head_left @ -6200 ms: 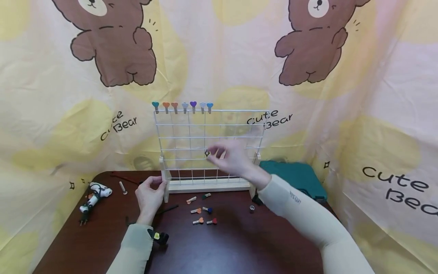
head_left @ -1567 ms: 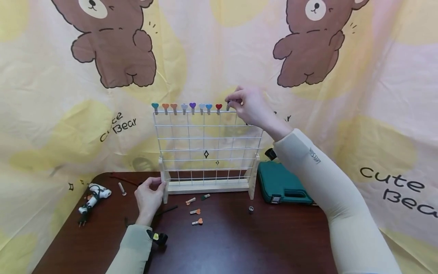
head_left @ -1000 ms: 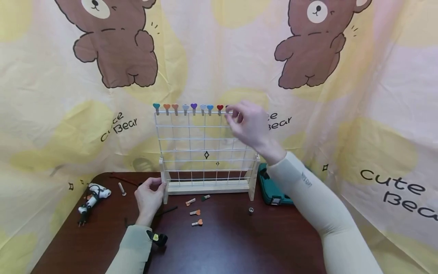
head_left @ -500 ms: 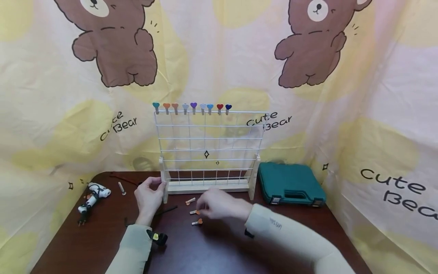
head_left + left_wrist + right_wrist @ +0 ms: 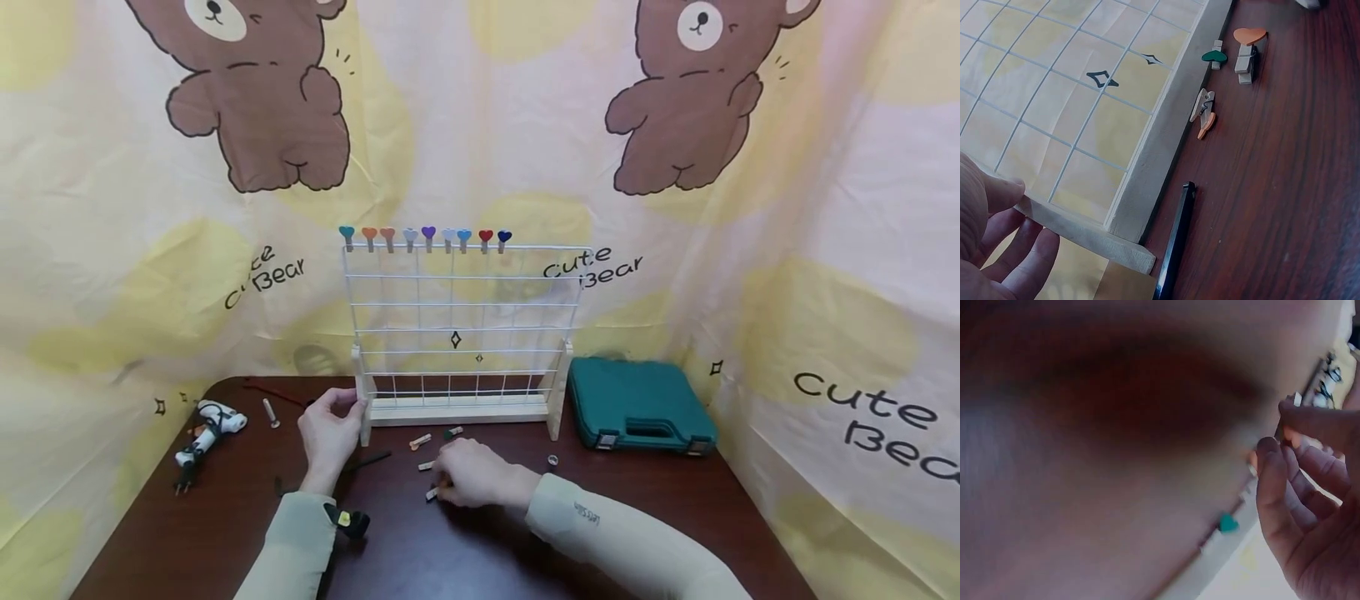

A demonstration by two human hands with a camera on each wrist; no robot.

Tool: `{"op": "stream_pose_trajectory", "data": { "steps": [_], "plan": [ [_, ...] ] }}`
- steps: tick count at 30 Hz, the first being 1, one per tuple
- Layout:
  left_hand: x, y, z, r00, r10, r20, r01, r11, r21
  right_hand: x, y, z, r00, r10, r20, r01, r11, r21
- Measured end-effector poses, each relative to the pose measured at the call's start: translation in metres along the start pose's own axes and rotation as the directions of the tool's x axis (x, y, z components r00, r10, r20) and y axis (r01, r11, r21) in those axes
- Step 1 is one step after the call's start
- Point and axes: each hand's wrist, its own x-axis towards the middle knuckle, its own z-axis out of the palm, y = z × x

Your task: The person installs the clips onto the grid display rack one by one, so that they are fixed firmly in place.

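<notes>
My left hand (image 5: 328, 433) grips the left wooden foot of a white wire grid rack (image 5: 457, 410); in the left wrist view, thumb and fingers lie on either side of the wooden post (image 5: 1079, 234). My right hand (image 5: 476, 473) is low over the table and pinches a wooden clothespin (image 5: 432, 494) with an orange heart, mostly covered by the fingers. Beside that hand lie another clothespin (image 5: 426, 466), partly hidden, an orange-heart clothespin (image 5: 421, 442) and a green-heart clothespin (image 5: 453, 432). Several heart clothespins stand clipped along the rack's top wire, the dark blue one (image 5: 504, 237) furthest right.
A green case (image 5: 645, 404) lies right of the rack. A small round metal piece (image 5: 552, 460) sits in front of it. On the left are a white glue gun (image 5: 212, 429), a white stick (image 5: 271, 412) and a black rod (image 5: 367, 461). Printed cloth hangs behind.
Red-heart and dark-blue-heart clothespins from the table are now clipped on the top wire. My right hand has come down from the rack and taken hold of an orange-heart clothespin. The left hand stays put.
</notes>
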Motion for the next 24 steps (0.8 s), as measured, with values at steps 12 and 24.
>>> {"op": "stream_pose_trajectory", "data": {
  "steps": [12,24],
  "plan": [
    [0.0,0.002,0.0,1.0,0.008,-0.002,-0.008,1.0,-0.005,-0.026,0.035,-0.148,0.956,0.009,-0.292,0.09,0.942,0.323],
    [0.0,0.002,0.0,1.0,-0.002,0.001,0.002,1.0,0.009,-0.016,0.073,-0.3,0.723,0.186,-0.666,-0.042,0.973,0.227]
  ]
}}
